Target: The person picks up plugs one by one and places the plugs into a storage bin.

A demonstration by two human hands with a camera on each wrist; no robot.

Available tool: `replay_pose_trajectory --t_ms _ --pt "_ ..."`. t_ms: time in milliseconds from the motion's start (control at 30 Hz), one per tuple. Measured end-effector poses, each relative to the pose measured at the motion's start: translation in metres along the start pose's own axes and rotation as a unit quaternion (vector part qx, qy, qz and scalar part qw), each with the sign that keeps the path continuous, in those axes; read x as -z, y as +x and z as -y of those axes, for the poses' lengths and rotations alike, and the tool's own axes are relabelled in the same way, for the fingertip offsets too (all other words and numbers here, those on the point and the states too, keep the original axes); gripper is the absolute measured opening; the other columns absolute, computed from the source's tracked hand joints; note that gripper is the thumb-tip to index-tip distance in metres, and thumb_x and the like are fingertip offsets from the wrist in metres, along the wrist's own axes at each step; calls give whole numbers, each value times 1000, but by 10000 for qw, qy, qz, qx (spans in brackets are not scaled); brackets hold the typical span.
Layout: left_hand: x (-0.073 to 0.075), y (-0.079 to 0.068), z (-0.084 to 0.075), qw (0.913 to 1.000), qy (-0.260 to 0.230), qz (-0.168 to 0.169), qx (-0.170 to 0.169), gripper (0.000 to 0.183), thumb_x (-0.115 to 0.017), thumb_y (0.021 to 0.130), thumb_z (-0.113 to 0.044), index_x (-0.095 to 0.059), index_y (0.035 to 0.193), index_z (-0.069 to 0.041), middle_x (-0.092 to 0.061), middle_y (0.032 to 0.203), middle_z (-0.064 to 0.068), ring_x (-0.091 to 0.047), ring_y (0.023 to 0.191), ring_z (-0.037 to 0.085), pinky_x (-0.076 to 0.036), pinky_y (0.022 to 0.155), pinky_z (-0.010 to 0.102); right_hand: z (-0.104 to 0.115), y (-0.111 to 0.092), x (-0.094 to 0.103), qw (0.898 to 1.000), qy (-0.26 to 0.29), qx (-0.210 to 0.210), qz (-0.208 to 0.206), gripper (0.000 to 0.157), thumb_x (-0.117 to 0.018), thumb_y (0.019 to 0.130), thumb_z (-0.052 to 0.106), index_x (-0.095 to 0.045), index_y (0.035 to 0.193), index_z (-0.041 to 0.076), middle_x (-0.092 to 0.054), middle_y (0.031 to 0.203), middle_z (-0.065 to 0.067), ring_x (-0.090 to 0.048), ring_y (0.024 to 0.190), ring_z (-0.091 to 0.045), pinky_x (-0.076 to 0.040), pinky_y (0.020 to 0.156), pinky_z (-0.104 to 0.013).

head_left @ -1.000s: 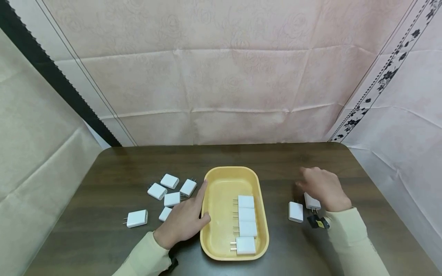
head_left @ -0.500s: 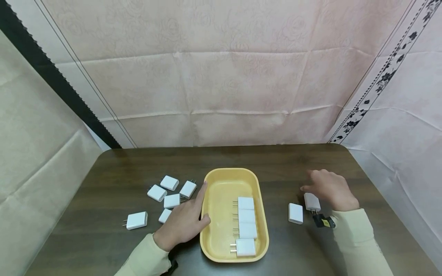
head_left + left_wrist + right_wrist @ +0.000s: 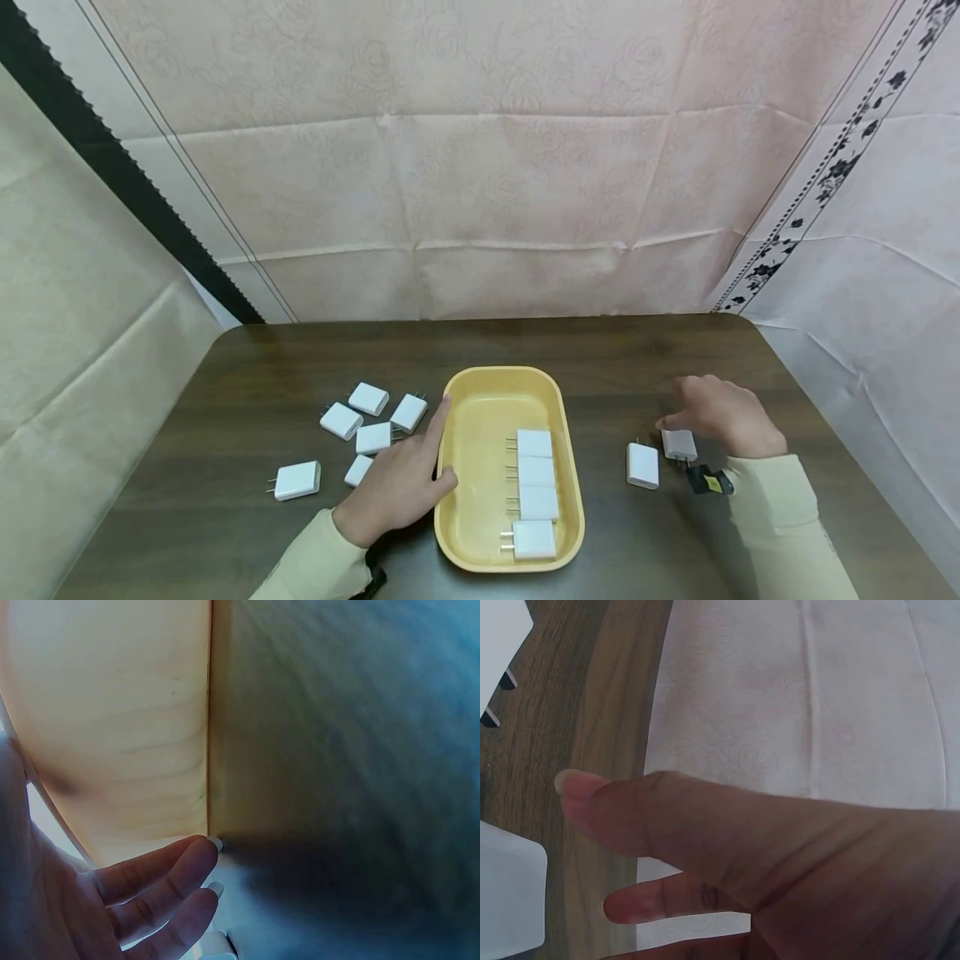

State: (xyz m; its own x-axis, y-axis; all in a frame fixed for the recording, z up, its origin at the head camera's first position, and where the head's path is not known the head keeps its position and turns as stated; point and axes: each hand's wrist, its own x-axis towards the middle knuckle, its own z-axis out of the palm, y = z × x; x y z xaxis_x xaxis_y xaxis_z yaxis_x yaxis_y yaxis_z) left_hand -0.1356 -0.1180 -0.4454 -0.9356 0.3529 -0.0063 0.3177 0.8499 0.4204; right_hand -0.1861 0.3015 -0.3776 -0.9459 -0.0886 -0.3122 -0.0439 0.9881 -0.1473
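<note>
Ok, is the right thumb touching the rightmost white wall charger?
Apart. They overlap in the head view, but the right wrist view shows wood-grain table between the right thumb and that white wall charger.

Curtained-off work spot: wooden table (image 3: 600,354), hanging cloths (image 3: 517,183)

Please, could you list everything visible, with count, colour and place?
Table: 1, brown, lower half of head view
Tray: 1, yellow, on table's centre
Plug adapters: 4, white, inside tray
Loose adapters: 8 visible, white, six left of tray, two right
Cloth: count unclear, pale, behind and beside table
Wrist devices: 2, black, at wrists
Sleeves: 2, pale yellow, on arms
Left hand: 1, bare, at tray's left rim
Right hand: 1, bare, near right adapters
</note>
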Motion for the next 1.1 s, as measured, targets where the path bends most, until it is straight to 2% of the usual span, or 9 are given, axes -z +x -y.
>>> replay_pose_trajectory --t_ms 233,400,533,767,1100 --pt "0 0 0 10000 23 -33 -5 93 -58 87 -30 -9 165 -16 -50 71 -9 -48 63 5 -38 54 25 1 3 0 9999 71 -32 105 66 -82 80 42 -63 120 -8 -70 99 -18 -66 84 -30 -53 70 -52" --pt "-1 0 0 10000 7 -28 -4 93 -59 87 -30 -9 165 -16 -50 71 -9 -49 63 4 -38 55 24 2 4 -5 9997 136 -40 181 52 -82 80 39 -65 108 -2 -62 83 -8 -57 74 -23 -47 62 -43" --pt "-2 0 0 10000 2 -31 5 93 -58 87 -30 -9 165 -16 -50 72 -9 -49 65 4 -39 56 25 3 5 -8 9996 218 -22 202 47 -82 80 36 -66 106 0 -55 77 -4 -52 70 -22 -43 60 -40" --pt "-2 -1 0 10000 -15 -25 -10 93 -58 87 -30 -9 165 -17 -49 72 -9 -48 64 4 -38 54 24 4 8 -10 9989 281 -91 378 47 -82 81 31 -67 111 -2 -61 81 -6 -55 71 -23 -46 61 -39" --pt "-2 0 1 10000 -3 -29 -22 93 -58 87 -29 -8 165 -17 -50 72 -10 -48 63 3 -38 55 24 4 10 -15 9991 291 -21 320 30 -81 81 28 -68 96 5 -61 77 -4 -54 68 -21 -43 59 -38"
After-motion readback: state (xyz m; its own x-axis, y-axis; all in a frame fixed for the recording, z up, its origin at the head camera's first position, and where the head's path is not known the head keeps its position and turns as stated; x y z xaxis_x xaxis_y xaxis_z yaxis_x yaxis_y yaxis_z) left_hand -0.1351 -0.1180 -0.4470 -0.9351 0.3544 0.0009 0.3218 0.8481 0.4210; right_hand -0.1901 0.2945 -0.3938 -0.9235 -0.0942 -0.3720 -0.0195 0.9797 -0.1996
